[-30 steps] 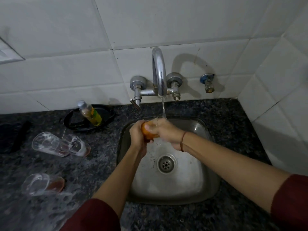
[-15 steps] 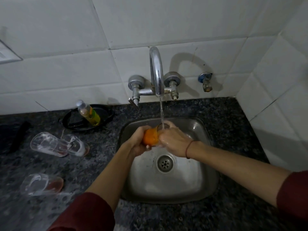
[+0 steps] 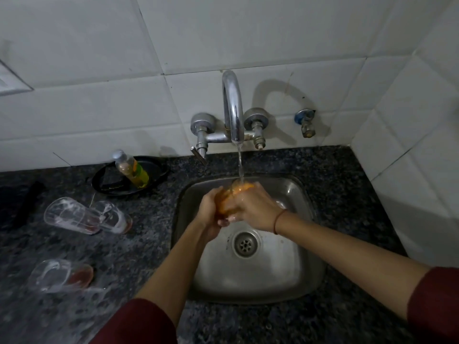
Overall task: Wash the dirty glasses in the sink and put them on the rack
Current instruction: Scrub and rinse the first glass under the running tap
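water from the curved chrome wall tap (image 3: 233, 108) falls in a thin stream (image 3: 240, 165) onto an orange-tinted clear drinking glass (image 3: 229, 198) held over the square stainless steel sink (image 3: 301, 266), above and just behind the round drain (image 3: 245, 244). the glass is tilted, with its mouth up toward the stream. left hand (image 3: 210, 214) wraps around the lower end of the glass from the left, fingers curled under it. right hand (image 3: 253, 211) closes over the glass from the right, its fingers across the upper side; a thin reddish thread band (image 3: 277, 220) circles that wrist. both forearms come up from the lower edge, each ending in a dark red sleeve (image 3: 434, 306).

the sink is set into a dark speckled stone counter (image 3: 347, 189). on the counter to the left of the sink, two clear glasses streaked with white suds (image 3: 87, 216) lie on their sides, touching each other. nearer the lower left, a third sudsy clear glass with a reddish base (image 3: 60, 275) also lies on its side, apart from the pair, with foam spread on the counter around it. behind them, near the wall, a small bottle of yellow-green liquid with a pale cap (image 3: 131, 168) leans in a shallow black oval dish (image 3: 159, 175). white wall tiles (image 3: 74, 108) back the counter, and a small valve with a blue handle (image 3: 305, 122) sticks out of the wall to the right of the tap.
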